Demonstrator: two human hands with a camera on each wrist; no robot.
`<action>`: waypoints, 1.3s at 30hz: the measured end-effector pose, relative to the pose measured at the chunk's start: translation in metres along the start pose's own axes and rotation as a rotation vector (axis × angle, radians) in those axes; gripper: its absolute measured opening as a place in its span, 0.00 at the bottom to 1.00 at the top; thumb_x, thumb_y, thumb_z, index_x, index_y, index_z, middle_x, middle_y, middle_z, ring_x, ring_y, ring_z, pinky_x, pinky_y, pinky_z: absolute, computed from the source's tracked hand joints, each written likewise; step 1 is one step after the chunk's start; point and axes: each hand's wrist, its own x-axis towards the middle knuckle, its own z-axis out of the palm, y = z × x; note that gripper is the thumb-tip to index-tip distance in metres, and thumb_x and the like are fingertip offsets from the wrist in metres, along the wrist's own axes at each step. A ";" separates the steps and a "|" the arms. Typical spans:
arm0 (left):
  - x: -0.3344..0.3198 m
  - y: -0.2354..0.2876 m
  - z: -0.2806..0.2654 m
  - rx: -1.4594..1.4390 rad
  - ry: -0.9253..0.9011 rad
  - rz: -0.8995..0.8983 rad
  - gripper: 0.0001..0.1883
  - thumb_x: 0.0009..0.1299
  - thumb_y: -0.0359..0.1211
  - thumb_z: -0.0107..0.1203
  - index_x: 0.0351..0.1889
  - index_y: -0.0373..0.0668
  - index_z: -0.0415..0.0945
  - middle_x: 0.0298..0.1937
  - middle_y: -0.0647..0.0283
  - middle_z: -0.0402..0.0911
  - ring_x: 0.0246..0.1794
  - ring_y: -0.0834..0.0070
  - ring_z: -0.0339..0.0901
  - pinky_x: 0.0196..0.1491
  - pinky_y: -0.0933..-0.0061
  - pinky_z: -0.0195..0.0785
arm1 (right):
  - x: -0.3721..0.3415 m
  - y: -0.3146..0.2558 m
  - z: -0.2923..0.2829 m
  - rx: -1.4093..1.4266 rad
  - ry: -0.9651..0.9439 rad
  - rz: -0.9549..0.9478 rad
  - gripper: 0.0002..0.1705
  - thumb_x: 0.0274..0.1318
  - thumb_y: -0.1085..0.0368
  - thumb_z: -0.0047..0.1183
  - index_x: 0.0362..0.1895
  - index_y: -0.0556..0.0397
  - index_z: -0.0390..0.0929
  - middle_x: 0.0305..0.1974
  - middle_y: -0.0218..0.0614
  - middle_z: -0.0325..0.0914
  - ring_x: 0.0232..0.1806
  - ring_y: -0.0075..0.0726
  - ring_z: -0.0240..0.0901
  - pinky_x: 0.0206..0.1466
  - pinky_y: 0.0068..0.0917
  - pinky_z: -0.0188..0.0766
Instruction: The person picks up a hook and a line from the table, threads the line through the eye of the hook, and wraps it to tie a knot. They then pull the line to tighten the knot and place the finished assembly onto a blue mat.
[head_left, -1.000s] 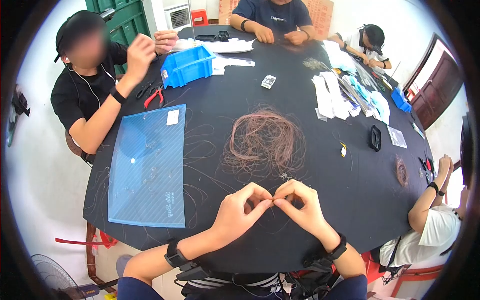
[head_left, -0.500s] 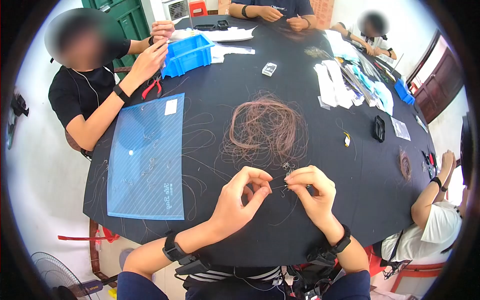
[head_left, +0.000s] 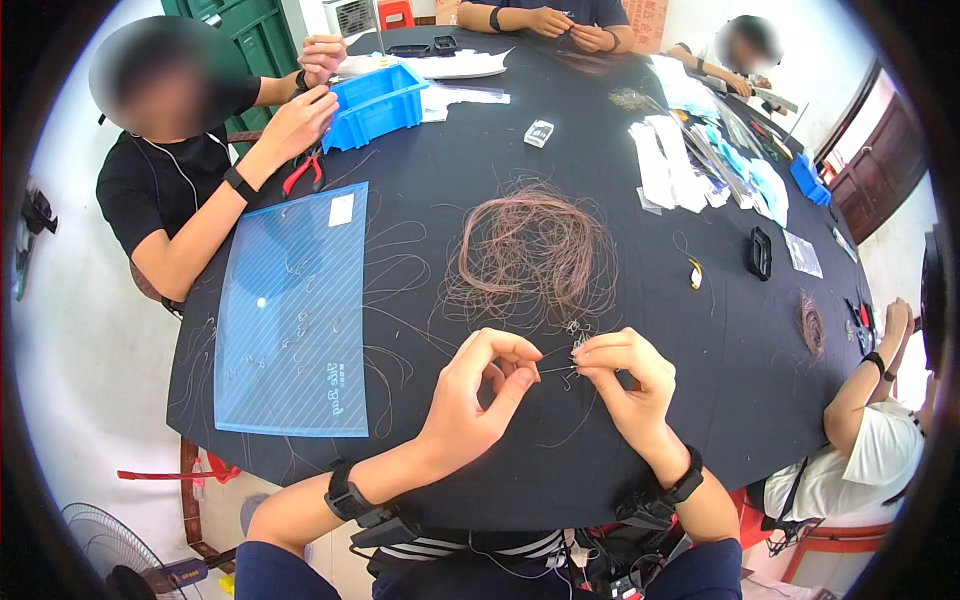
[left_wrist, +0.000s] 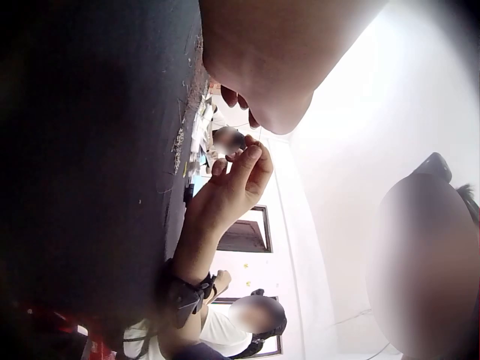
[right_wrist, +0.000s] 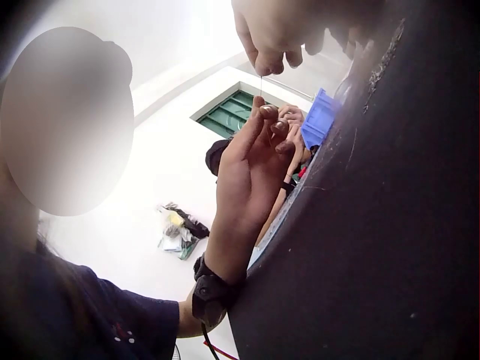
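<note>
A thin line point(head_left: 554, 370) is stretched between my two hands over the black table. My left hand point(head_left: 470, 400) pinches one end of it between thumb and index finger. The thumb and fingers of my right hand point(head_left: 630, 385) pinch the other end; what tiny piece sits there, I cannot tell. Just beyond the right fingertips lies a small pile of metal fish hooks point(head_left: 574, 328). In the right wrist view, the fine strand point(right_wrist: 261, 86) runs up from the left fingertips to the right hand's fingers. A large tangled coil of brownish line point(head_left: 535, 250) lies ahead of my hands.
A blue file bag point(head_left: 290, 310) with hooks and trailing lines on it lies to the left. Past it are red-handled pliers point(head_left: 302, 178) and a blue bin point(head_left: 375, 108). White packets point(head_left: 660, 165) and a black tray point(head_left: 759, 254) are to the right. Other people sit around the table.
My fingertips met a second ago; they have since parted, with the line drawn out between them. The right hand has moved right, beside the hook pile. Little differs over the last half second.
</note>
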 end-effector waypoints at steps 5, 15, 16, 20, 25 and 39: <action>0.000 -0.003 -0.001 -0.230 -0.076 0.040 0.10 0.69 0.25 0.49 0.47 0.39 0.65 0.41 0.61 0.73 0.35 0.80 0.72 0.41 0.78 0.65 | 0.000 0.003 -0.001 -0.001 -0.013 -0.015 0.10 0.42 0.79 0.59 0.32 0.54 0.79 0.35 0.35 0.80 0.29 0.25 0.72 0.27 0.17 0.65; 0.006 0.009 -0.022 -0.783 -0.283 -0.003 0.12 0.67 0.34 0.52 0.43 0.41 0.62 0.29 0.50 0.78 0.31 0.69 0.78 0.44 0.75 0.70 | -0.001 0.012 -0.002 0.336 0.234 0.476 0.03 0.57 0.74 0.51 0.36 0.57 0.73 0.33 0.30 0.74 0.26 0.15 0.65 0.24 0.12 0.63; 0.008 0.010 -0.024 -0.947 -0.365 -0.016 0.12 0.68 0.35 0.51 0.42 0.41 0.62 0.24 0.53 0.76 0.30 0.67 0.78 0.45 0.72 0.70 | 0.000 0.012 -0.005 0.350 0.249 0.558 0.03 0.60 0.70 0.50 0.36 0.55 0.72 0.30 0.28 0.73 0.25 0.13 0.64 0.22 0.11 0.60; 0.006 0.016 -0.033 -1.261 -0.730 -0.204 0.16 0.72 0.42 0.41 0.40 0.35 0.65 0.09 0.64 0.67 0.23 0.63 0.81 0.46 0.64 0.72 | -0.001 0.025 -0.005 0.405 0.442 0.619 0.04 0.62 0.66 0.49 0.37 0.52 0.70 0.29 0.27 0.70 0.21 0.12 0.60 0.18 0.11 0.57; 0.006 0.017 -0.018 -0.665 -1.049 -0.867 0.15 0.74 0.39 0.38 0.43 0.35 0.66 0.20 0.65 0.71 0.26 0.71 0.79 0.33 0.71 0.76 | 0.000 0.026 -0.007 0.427 0.605 0.577 0.03 0.63 0.66 0.46 0.36 0.52 0.68 0.32 0.28 0.68 0.24 0.13 0.62 0.19 0.12 0.58; -0.007 0.014 -0.001 0.270 -0.895 -0.336 0.22 0.65 0.39 0.56 0.52 0.39 0.64 0.19 0.64 0.73 0.17 0.70 0.76 0.19 0.73 0.68 | 0.000 0.027 -0.015 0.400 0.809 0.382 0.02 0.66 0.68 0.38 0.39 0.50 0.64 0.36 0.29 0.66 0.29 0.17 0.62 0.22 0.14 0.58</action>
